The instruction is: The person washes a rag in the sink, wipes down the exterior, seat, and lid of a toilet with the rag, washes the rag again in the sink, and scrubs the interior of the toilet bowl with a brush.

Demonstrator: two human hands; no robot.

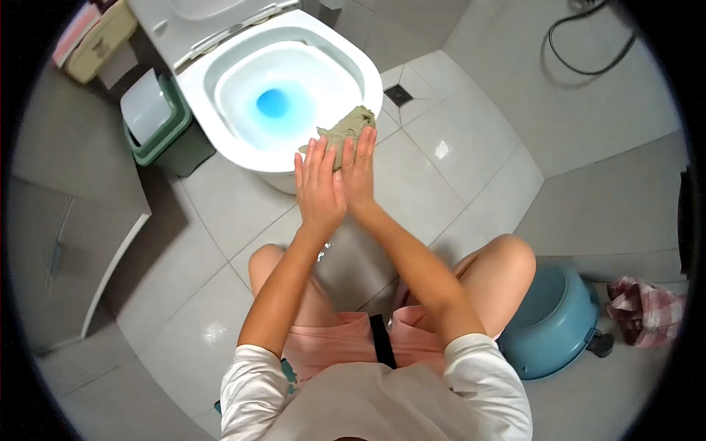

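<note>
An olive-green cloth [346,134] lies bunched at the front right rim of the white toilet [250,156]. My left hand [320,191] rests with its fingers stretched over the lower left part of the cloth, holding it against the rim. Right beside it, my right hand [359,173] grips the cloth's right part, its fingers pointing up toward the bowl. The two hands touch along their inner edges. Part of the cloth and my palms' undersides are hidden. Bright blue water [273,104] sits at the bottom of the bowl, and the lid [198,26] is raised.
A green bin [176,140] stands left of the toilet. At the left is a grey cabinet [66,242]. A blue plastic stool or tub [551,323] and a plaid cloth [643,309] are at my right. A floor drain [398,95] and black hose [588,72] lie beyond.
</note>
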